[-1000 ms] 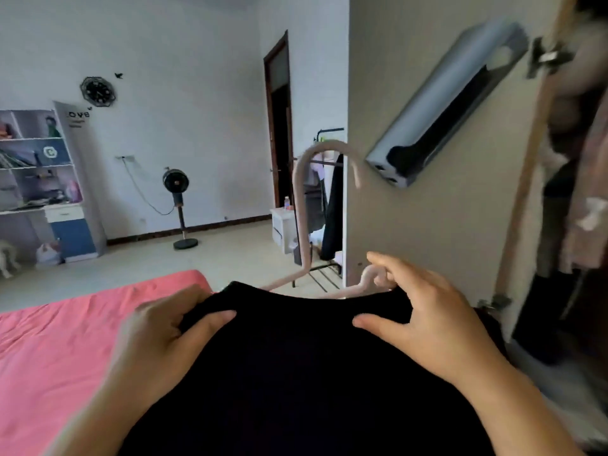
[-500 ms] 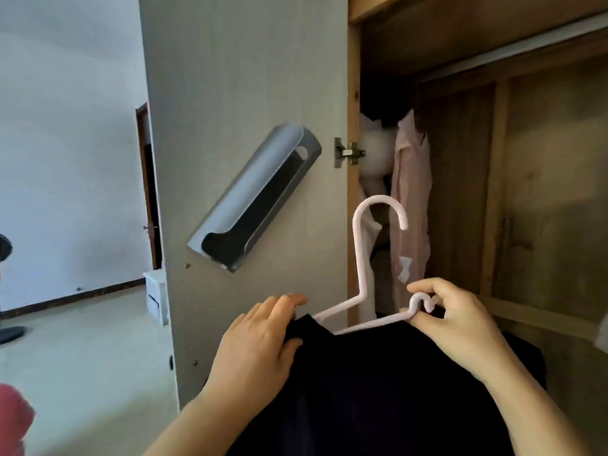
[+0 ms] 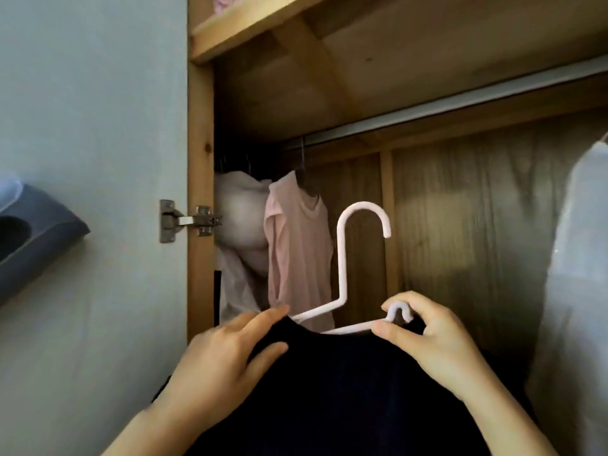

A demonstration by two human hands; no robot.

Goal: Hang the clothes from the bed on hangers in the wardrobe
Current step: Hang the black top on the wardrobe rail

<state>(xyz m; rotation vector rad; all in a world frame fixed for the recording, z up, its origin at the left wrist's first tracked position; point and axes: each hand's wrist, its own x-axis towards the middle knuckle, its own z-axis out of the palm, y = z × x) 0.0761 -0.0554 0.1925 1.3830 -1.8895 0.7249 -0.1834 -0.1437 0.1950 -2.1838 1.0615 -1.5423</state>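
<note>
Far left: a grey plastic holder (image 3: 36, 232) stuck on the pale open door (image 3: 98, 126) of the wardrobe (image 3: 460, 205). Next to it, a shiny metal hinge (image 3: 187, 221) joining door to wooden frame.

Just inside, at the left end of the rail (image 3: 460, 116): a puffy white garment (image 3: 238, 212), and beside it a pink top (image 3: 297, 245) on a dark hanger. Both hanging, touching each other.

Low down, in front of all that: left hand (image 3: 227, 357), fingers long and only a little bent, thumb under, pinching the left shoulder of the black garment (image 3: 329, 406). Black garment draped over the white hanger (image 3: 345, 291), held up in front of the open wardrobe, below the rail, not on it. Hook of the white hanger standing up, curling to the right, well under the rail and touching nothing.

Right hand (image 3: 437, 340) next: fingers (image 3: 399, 299) curled round the little loop at the right end of the white hanger, thumb pressing from below, black cloth under the palm.

Far right edge: a pale, see-through-looking garment (image 3: 572, 274) hanging down, maybe a dress or a cover, too blurry to tell which.

Up top: a wooden shelf (image 3: 250, 24) with a bit of pink cloth (image 3: 227, 0) on it.
</note>
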